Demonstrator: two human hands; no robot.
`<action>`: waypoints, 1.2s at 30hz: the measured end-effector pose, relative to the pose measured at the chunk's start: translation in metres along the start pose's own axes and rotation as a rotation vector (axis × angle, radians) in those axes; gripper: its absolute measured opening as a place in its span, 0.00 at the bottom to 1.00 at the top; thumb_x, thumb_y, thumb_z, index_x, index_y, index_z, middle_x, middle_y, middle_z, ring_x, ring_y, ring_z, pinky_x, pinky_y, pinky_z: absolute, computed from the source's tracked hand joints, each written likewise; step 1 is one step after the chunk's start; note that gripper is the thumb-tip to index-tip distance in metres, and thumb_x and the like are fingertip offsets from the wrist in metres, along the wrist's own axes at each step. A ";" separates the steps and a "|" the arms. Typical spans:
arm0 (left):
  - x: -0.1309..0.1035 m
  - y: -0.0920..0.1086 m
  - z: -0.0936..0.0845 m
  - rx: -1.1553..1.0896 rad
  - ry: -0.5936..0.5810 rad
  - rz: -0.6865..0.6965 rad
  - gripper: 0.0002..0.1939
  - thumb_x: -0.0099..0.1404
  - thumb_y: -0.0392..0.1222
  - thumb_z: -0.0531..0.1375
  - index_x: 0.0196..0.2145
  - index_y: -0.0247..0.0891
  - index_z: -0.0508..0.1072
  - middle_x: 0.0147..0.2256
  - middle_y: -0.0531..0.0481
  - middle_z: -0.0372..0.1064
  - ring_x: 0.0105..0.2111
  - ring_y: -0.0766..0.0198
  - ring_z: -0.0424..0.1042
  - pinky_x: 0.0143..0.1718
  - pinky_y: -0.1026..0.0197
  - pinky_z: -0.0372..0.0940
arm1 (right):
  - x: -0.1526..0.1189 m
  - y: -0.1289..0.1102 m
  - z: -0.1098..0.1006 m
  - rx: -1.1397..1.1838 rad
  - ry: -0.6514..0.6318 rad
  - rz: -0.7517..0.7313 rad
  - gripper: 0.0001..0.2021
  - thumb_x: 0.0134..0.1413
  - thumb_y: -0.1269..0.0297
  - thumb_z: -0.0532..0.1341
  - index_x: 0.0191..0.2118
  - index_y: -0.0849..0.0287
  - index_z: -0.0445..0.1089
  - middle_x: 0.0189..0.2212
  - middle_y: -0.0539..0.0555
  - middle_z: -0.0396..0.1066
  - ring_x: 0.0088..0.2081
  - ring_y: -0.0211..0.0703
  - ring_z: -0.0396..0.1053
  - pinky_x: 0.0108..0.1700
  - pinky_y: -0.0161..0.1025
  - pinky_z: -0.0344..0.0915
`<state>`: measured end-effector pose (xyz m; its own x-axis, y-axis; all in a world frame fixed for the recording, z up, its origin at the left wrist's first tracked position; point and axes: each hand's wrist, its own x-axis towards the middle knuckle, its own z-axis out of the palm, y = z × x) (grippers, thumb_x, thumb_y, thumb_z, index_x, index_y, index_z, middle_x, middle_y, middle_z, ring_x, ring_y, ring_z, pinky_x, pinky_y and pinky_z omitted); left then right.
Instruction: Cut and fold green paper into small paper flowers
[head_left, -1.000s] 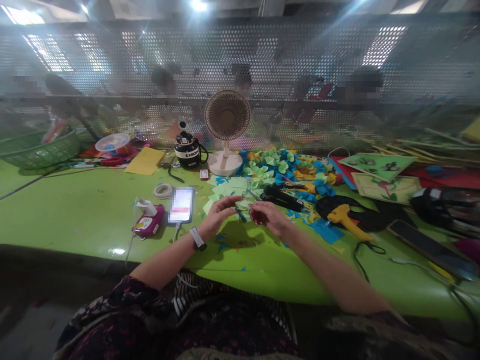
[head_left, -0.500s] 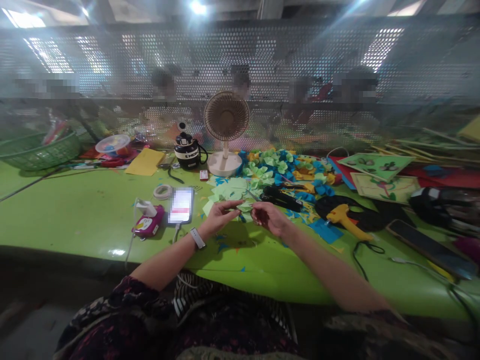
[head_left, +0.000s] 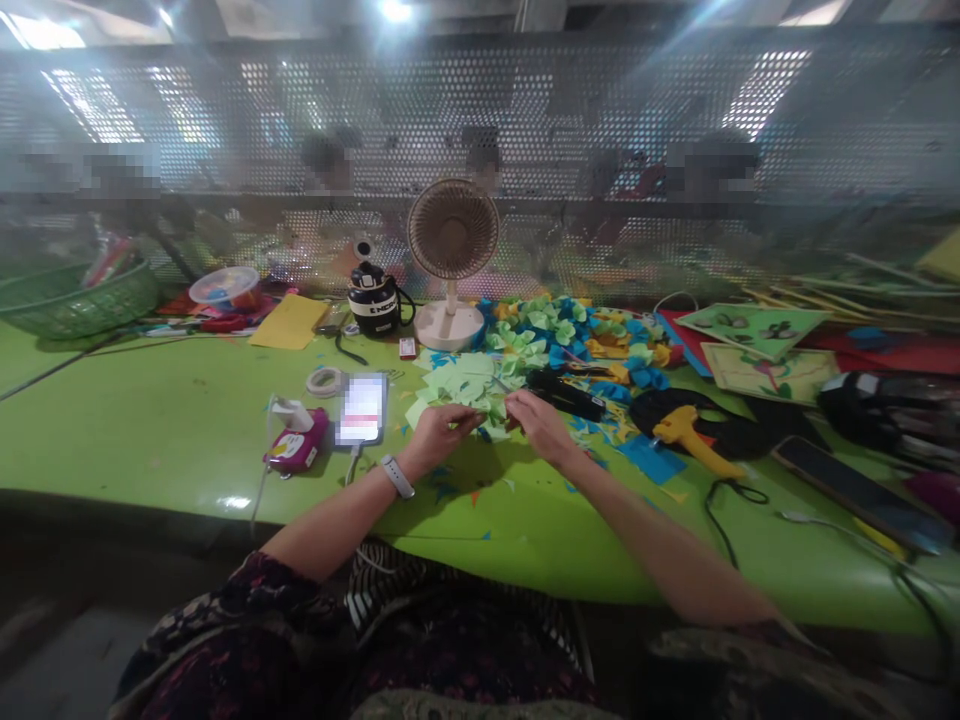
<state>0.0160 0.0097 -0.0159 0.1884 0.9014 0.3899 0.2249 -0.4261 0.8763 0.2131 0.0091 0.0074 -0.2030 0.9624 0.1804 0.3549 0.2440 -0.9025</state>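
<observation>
Clock centred on the pale green paper piece (head_left: 493,413) over the green worktop (head_left: 202,400): a lit phone (head_left: 363,412) lies at nine. The left hand (head_left: 439,438), at eight, is nearly closed, thumb and fingertips pinching the piece; the right hand (head_left: 541,426), past three, pinches its other side, fingers curled. Paper flowers (head_left: 566,330) heap between one and two, a black stapler (head_left: 568,395) just before three, a yellow glue gun (head_left: 697,445) after.

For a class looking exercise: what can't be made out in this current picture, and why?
Head view:
1. Left hand and right hand: grip on pale-green paper, hidden by the hands themselves.
2. Lit rectangular phone: text pixelated.
3. Glossy black bundle: cut off by right edge.
4. People: details obscured by grey perforated metal partition.
</observation>
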 end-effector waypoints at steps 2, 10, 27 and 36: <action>0.000 0.000 0.000 0.030 -0.013 0.021 0.10 0.57 0.50 0.66 0.30 0.42 0.81 0.27 0.48 0.76 0.27 0.61 0.69 0.33 0.60 0.62 | 0.000 0.001 0.001 -0.088 -0.023 -0.033 0.11 0.54 0.55 0.56 0.29 0.57 0.66 0.22 0.48 0.67 0.26 0.39 0.66 0.30 0.37 0.60; -0.001 0.000 0.001 -0.065 0.003 -0.072 0.16 0.61 0.54 0.62 0.35 0.37 0.79 0.29 0.46 0.75 0.27 0.63 0.69 0.31 0.61 0.63 | 0.002 0.003 0.005 -0.061 -0.080 0.029 0.08 0.45 0.61 0.59 0.21 0.57 0.64 0.18 0.48 0.66 0.22 0.38 0.62 0.27 0.36 0.58; 0.004 -0.009 -0.011 0.621 -0.121 0.717 0.12 0.62 0.49 0.64 0.42 0.44 0.76 0.51 0.44 0.68 0.53 0.53 0.66 0.58 0.43 0.59 | 0.005 -0.006 0.000 0.100 -0.141 0.314 0.11 0.42 0.64 0.60 0.16 0.58 0.61 0.11 0.44 0.60 0.14 0.30 0.57 0.19 0.30 0.54; 0.004 -0.007 -0.012 0.620 -0.207 0.721 0.08 0.65 0.46 0.60 0.41 0.42 0.73 0.55 0.43 0.67 0.56 0.55 0.65 0.62 0.44 0.56 | 0.005 -0.005 0.001 0.113 -0.212 0.308 0.09 0.41 0.66 0.57 0.16 0.58 0.59 0.10 0.44 0.58 0.14 0.30 0.56 0.19 0.30 0.53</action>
<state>0.0036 0.0174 -0.0169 0.6297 0.4016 0.6650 0.4418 -0.8892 0.1187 0.2096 0.0128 0.0124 -0.2907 0.9397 -0.1798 0.3281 -0.0786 -0.9414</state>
